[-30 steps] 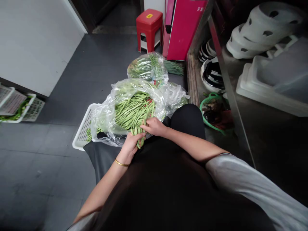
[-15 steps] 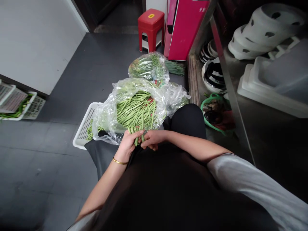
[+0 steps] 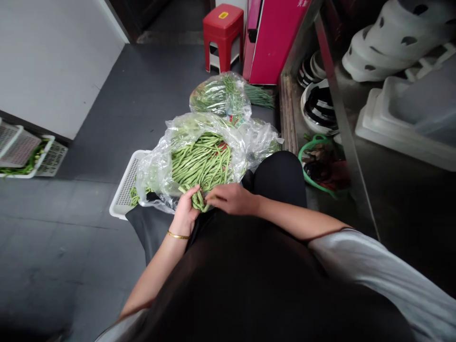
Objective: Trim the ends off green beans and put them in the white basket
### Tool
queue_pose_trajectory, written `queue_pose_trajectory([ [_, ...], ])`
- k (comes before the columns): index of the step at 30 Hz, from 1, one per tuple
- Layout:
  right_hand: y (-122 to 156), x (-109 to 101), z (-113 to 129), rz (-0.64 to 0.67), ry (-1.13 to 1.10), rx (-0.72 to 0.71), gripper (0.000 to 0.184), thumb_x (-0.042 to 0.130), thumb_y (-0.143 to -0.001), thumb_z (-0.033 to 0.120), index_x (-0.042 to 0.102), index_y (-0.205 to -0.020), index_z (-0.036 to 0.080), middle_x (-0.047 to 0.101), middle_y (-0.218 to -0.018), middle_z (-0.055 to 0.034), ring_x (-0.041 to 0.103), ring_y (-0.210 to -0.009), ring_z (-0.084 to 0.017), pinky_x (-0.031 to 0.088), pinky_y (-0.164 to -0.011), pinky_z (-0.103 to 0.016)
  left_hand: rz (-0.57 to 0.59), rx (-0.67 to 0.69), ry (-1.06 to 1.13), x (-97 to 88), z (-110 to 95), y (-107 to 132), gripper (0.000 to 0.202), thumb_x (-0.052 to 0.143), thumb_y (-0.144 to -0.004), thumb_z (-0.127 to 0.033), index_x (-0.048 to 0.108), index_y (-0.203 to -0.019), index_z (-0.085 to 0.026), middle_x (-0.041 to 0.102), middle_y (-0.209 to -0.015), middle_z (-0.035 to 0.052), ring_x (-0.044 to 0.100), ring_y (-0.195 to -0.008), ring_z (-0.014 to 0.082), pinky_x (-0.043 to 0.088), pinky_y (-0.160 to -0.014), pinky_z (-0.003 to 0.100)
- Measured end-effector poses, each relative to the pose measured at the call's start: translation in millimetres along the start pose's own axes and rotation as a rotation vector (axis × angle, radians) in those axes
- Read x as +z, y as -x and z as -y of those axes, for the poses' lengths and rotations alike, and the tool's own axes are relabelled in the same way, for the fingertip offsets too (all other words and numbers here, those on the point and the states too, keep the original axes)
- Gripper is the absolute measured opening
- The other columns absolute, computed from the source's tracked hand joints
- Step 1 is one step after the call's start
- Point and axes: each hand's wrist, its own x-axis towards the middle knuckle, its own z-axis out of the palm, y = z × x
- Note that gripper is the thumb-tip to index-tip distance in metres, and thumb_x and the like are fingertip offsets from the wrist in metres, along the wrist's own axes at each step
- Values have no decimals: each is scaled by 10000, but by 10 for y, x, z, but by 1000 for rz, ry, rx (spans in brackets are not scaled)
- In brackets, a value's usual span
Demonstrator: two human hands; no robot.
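The person's left hand [image 3: 186,204] holds a small bunch of green long beans [image 3: 197,199], its grip curled round them with the thumb raised along the near side of the bunch. The right hand [image 3: 235,198] is just beside it, fingers bent and drawn together at the edge of the bunch; whether this grip pinches a bean cannot be told. Both hands are low over the lap, in front of a black apron [image 3: 228,275], and a gold-coloured bracelet [image 3: 178,235] circles the left wrist.

Just beyond the hands, a large heap of the same beans [image 3: 201,161] lies in a wide-mouthed clear plastic bag [image 3: 155,154], with a little red showing among them near the right side. To the left of the bag, partly covered by it, a white perforated basket [image 3: 121,190] holds a few more beans [image 3: 134,195].

Behind the large bag, a second bag [image 3: 204,95] of greens rests on the dark floor [image 3: 107,142], with thin green stalks [image 3: 261,96] beside it; a third bag [image 3: 261,135] is near the person's dark-clothed right knee [image 3: 280,178]. Farther off, a red stool [image 3: 223,28] is near a bright pink cabinet [image 3: 274,42]. On the right, a green-rimmed basket [image 3: 308,181] and stacked bowls [image 3: 305,111] sit below a shelf [image 3: 388,190] with white containers [image 3: 381,57].
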Motion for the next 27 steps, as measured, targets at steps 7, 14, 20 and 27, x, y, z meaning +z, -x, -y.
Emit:
queue_pose_trajectory([
  [7, 77, 49, -232, 116, 331, 89, 309, 413, -928, 308, 636, -883, 99, 665, -798, -122, 614, -712, -170, 412, -576, -248, 312, 14, -378, -13, 83, 156, 218, 743, -625, -183, 599, -776, -121, 652, -620, 52, 580, -436, 145, 462, -378, 228],
  [14, 285, 19, -172, 345, 119, -67, 317, 426, -903, 284, 632, -718, 131, 643, -665, -61, 568, -597, -130, 370, -535, -225, 521, -84, -543, -104, 137, 251, 281, 768, -613, -180, 547, -783, -145, 651, -612, 63, 567, -417, 143, 440, -387, 224],
  [20, -9, -44, -188, -300, -686, 413, 462, 325, -900, 465, 522, -611, 161, 550, -496, 14, 489, -417, -83, 395, -441, -199, 269, 515, -270, 246, 155, 290, 289, 758, -640, -201, 496, -762, -181, 601, -677, -19, 588, -543, 116, 483, -535, 234],
  [27, -31, -614, -467, 533, -21, 556, 392, 621, -710, 523, 651, -624, 142, 578, -468, -7, 543, -489, -124, 409, -535, -232, 165, 324, -49, 76, -156, 195, 277, 727, -570, -123, 593, -812, -139, 542, -588, -28, 563, -553, 110, 475, -531, 224],
])
